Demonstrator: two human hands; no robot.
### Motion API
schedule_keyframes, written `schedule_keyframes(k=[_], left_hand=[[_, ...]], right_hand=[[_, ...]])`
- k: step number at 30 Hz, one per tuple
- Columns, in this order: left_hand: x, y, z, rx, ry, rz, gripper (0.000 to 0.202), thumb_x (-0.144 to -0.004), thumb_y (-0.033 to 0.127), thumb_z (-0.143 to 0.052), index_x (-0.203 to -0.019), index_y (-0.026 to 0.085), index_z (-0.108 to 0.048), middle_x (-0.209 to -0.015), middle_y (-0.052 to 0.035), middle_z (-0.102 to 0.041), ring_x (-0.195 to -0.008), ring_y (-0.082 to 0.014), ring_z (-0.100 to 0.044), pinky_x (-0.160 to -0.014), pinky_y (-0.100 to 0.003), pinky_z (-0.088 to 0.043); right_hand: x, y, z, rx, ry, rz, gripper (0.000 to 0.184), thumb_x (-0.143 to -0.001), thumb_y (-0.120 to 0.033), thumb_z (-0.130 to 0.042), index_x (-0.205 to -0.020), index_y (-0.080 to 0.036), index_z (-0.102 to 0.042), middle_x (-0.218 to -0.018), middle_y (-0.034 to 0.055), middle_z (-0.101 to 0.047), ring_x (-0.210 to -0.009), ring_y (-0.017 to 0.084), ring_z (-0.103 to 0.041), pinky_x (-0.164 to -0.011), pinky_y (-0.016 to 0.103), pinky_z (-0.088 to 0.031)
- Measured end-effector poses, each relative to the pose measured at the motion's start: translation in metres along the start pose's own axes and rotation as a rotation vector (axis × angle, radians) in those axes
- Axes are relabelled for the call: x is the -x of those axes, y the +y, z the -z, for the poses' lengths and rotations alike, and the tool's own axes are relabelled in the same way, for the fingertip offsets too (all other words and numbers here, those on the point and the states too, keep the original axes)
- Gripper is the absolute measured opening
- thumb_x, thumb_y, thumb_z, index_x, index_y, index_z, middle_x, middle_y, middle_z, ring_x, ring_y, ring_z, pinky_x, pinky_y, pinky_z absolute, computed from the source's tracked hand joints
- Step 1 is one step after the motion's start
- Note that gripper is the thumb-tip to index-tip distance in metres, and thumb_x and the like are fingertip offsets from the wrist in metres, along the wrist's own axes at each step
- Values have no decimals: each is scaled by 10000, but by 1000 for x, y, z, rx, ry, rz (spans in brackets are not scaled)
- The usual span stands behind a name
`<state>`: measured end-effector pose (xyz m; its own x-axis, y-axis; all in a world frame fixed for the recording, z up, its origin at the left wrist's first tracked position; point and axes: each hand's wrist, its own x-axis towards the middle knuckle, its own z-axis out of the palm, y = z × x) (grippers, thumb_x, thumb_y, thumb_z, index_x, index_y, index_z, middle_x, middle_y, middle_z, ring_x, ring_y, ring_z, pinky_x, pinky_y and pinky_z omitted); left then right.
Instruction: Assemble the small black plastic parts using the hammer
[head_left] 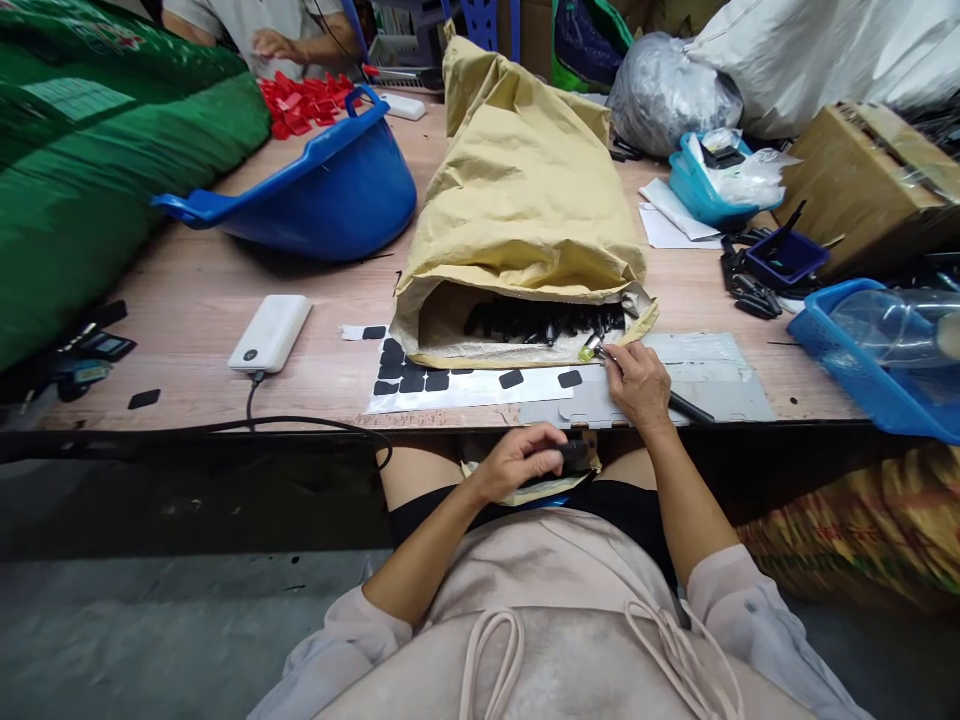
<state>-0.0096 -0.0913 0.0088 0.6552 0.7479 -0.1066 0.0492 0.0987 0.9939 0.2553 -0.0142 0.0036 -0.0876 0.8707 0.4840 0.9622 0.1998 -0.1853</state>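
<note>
My right hand (639,388) is closed at the front edge of the table, by the mouth of a yellow paper sack (529,215). Its fingers grip a slim black-handled tool (691,408), whose metallic, yellow-green end points toward the sack's opening. Inside the sack lie many small black parts (551,322). Lower down, over my lap, the fingers of my left hand (523,463) are closed on a black piece (574,452), partly covered by them. Beneath that hand is an open paper bag (551,489). A white sheet (480,388) with black rounded stickers lies before the sack.
Under my right hand is a grey board (712,375). Left stand a white power bank (270,333) with a cable, a blue basin (337,190) and a green sack (112,180). Blue tray (847,345) and carton (870,180) sit right. Another person (277,35) works opposite.
</note>
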Motion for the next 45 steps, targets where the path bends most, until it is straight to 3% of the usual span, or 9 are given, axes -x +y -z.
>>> schedule_keyframes(k=[10,18,20,23,26,31,36,39,45], left_hand=[[-10,-78,-15,-795,-161,724,377,-1004,418,-549,-1283,193,-666,-1313,-169,-721,-1243,-335,-673,-968,-383,-512],[-7,-12,-2,-410,-295,132,291,-876,428,-763,-1071,212,-757,-847,-21,-729,-754,-168,-656,-695,-255,-475],[-14,16,20,-308,-124,6,324,-895,496,-737,-1028,201,-754,-819,-19,-710,-729,-158,-630,-682,-257,-479],[-35,45,65,-413,565,-132,235,-953,424,-644,-968,201,-718,-914,-46,-703,-828,-185,-648,-795,-307,-523],[-64,51,105,-682,1079,23,120,-896,280,-665,-981,203,-700,-1002,-84,-675,-953,-246,-660,-907,-376,-533],[-92,34,130,-789,1112,497,183,-857,347,-720,-815,178,-663,-954,-181,-669,-1079,-408,-658,-954,-516,-513],[-80,25,130,-717,1289,293,144,-921,320,-665,-888,180,-670,-945,-127,-654,-1002,-318,-657,-950,-436,-517],[-62,25,114,-708,1200,-17,167,-955,306,-643,-1058,185,-697,-1017,-81,-657,-919,-227,-640,-878,-349,-526],[-52,12,69,-757,537,-293,156,-923,274,-716,-1063,219,-755,-993,-48,-690,-984,-221,-638,-901,-347,-525]], right_hand=[[0,1,1,-22,14,11,294,-998,-288,-532,-1184,-249,-756,-966,79,-685,-897,247,-546,-810,360,-440],[0,2,-2,-48,-10,0,298,-993,-277,-537,-1197,-240,-750,-982,92,-675,-912,253,-534,-805,362,-430],[0,2,-2,-41,0,-1,297,-991,-281,-538,-1194,-243,-751,-979,89,-677,-907,253,-535,-805,364,-431],[0,2,-2,-38,13,4,290,-989,-283,-539,-1181,-249,-753,-978,85,-683,-908,252,-540,-809,364,-433],[-1,1,-1,-42,-3,-3,286,-991,-278,-545,-1187,-245,-751,-997,88,-686,-924,252,-544,-814,360,-435],[-1,1,1,-36,-21,-18,281,-992,-272,-555,-1188,-248,-755,-985,79,-687,-923,248,-557,-822,354,-445],[-1,-1,2,-39,-30,-22,284,-989,-267,-564,-1198,-243,-754,-986,78,-690,-926,249,-558,-823,352,-446],[-1,-1,3,-28,-34,-21,283,-986,-264,-572,-1199,-240,-755,-990,77,-691,-929,246,-559,-827,347,-446],[-1,1,1,-8,-26,-22,280,-985,-270,-574,-1197,-247,-757,-982,74,-682,-924,240,-552,-824,338,-439]])
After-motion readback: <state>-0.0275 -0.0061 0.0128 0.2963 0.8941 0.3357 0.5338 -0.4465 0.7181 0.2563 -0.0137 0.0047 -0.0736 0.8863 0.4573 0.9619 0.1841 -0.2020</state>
